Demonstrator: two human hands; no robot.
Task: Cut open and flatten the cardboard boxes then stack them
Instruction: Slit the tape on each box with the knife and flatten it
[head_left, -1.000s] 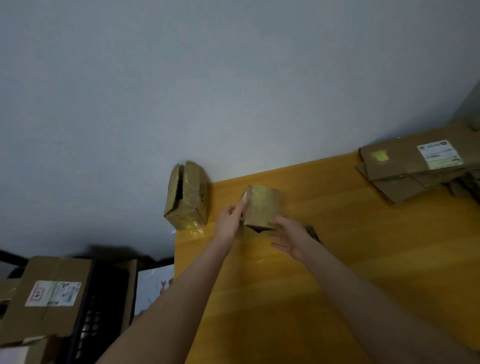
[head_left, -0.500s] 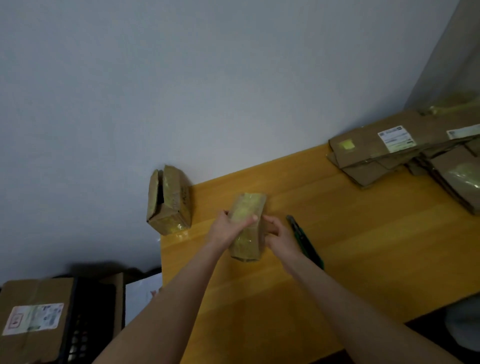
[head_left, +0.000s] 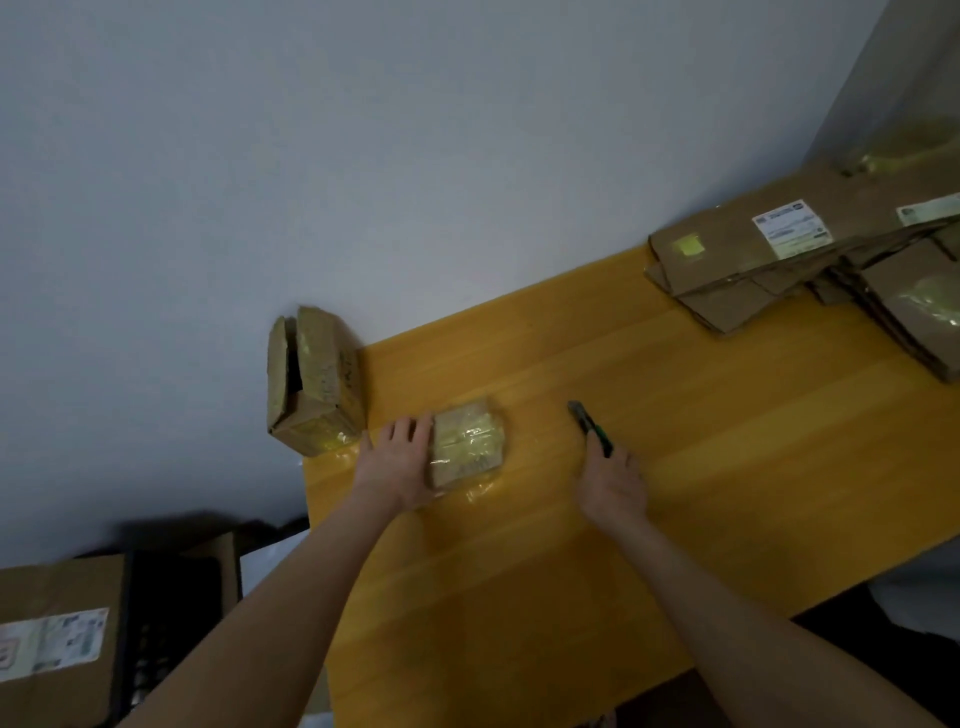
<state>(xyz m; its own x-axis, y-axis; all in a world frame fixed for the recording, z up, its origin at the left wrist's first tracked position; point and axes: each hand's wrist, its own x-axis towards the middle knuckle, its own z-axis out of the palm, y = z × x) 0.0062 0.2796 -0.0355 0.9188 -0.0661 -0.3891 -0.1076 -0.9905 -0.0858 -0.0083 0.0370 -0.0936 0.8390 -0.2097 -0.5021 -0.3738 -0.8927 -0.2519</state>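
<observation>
Left hand (head_left: 399, 464) fingers spread flat on the table (head_left: 701, 467), palm edge touching the small taped box (head_left: 467, 443) just right of them. Right hand (head_left: 614, 483) fingers at the near end of the knife (head_left: 589, 427); can't tell if they grip it. Bigger box (head_left: 311, 379) just left of the left fingers. Flattened cardboard stack (head_left: 810, 260) far right, well apart.

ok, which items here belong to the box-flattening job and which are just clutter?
In play:
small taped box, steadied by left hand
utility knife, right hand reaching it
opened box at table corner
flattened stack

Lying about:
labelled box and black crate below the table
</observation>
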